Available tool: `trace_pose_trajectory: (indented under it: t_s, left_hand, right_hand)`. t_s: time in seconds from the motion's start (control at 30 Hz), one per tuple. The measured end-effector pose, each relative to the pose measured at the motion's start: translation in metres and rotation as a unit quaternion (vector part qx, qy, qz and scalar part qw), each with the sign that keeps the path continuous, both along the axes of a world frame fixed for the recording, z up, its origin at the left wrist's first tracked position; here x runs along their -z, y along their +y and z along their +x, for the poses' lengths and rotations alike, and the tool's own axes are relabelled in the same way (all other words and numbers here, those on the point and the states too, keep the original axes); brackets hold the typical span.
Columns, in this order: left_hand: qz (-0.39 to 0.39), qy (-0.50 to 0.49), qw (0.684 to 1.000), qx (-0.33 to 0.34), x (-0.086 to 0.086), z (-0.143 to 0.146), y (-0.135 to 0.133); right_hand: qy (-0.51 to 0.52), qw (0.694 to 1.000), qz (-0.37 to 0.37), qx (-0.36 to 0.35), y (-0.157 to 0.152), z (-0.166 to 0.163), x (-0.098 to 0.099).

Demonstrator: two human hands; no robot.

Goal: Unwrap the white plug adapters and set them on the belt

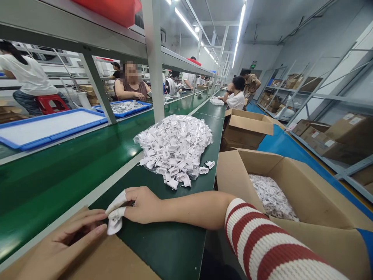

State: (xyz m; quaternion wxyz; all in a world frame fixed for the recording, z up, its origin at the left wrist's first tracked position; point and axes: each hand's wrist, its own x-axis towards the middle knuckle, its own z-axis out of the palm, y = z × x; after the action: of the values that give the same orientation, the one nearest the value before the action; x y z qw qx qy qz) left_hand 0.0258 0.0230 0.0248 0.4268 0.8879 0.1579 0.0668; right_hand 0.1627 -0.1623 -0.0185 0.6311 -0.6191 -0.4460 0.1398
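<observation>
A small white plastic part (114,227) is between my two hands, above the near end of the green bench and a brown cardboard sheet (116,258). My right hand (144,205) pinches it with thumb and forefinger, both wearing white finger cots. From the left, the fingertips of my left hand (65,243) close in at the part's edge, curled, with the thumb against it; their exact grip is partly hidden. Just beyond my hands, a clear plastic bag (176,142) full of similar white parts lies on the bench, with several loose parts (174,182) spilled at its near side.
At my right, an open cardboard box (305,194) holds another bag of white parts (272,196); a second box (246,126) stands behind. A metal post (154,62) rises beyond the green conveyor (72,171). Blue trays (55,128) line the far side, where co-workers sit.
</observation>
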Motion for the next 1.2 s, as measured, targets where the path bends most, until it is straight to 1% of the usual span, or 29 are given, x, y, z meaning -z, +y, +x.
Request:
trace_pose_trajectory:
  t_s: [0.07,0.13,0.3,0.4,0.53,0.63,0.77,0.97,1.2]
  left_hand:
    - [-0.023,0.011,1.000,0.005,-0.005,-0.001,-0.003]
    - [-0.045,0.009,0.999,0.009,-0.005,-0.002,-0.004]
    - [-0.074,-0.021,0.996,0.047,-0.001,-0.008,-0.005]
    - [-0.084,-0.021,0.994,0.073,-0.003,-0.012,-0.008]
    - [-0.124,-0.031,0.988,0.086,-0.004,-0.015,-0.012]
    - [-0.114,-0.045,0.988,0.088,0.001,-0.016,-0.011]
    - [-0.097,-0.043,0.990,0.089,0.006,-0.016,-0.009]
    - [-0.149,-0.052,0.982,0.099,0.009,-0.019,-0.012]
    - [-0.154,-0.056,0.980,0.110,0.012,-0.019,-0.011]
  right_hand:
    - [0.004,1.000,0.020,-0.011,0.000,-0.001,0.000]
    - [0.000,0.999,0.038,-0.016,-0.001,-0.002,0.001]
    - [0.019,1.000,0.024,0.001,-0.004,-0.008,0.002]
    - [0.039,0.999,0.023,0.002,-0.009,-0.013,-0.003]
    - [0.042,0.999,0.024,0.009,-0.013,-0.019,-0.012]
    - [0.032,0.999,0.023,0.010,-0.013,-0.021,-0.012]
    - [0.050,0.999,0.016,0.014,-0.014,-0.023,-0.010]
    - [0.053,0.998,0.017,0.005,-0.018,-0.026,-0.011]
    - [0.051,0.999,-0.003,0.011,-0.018,-0.027,-0.009]
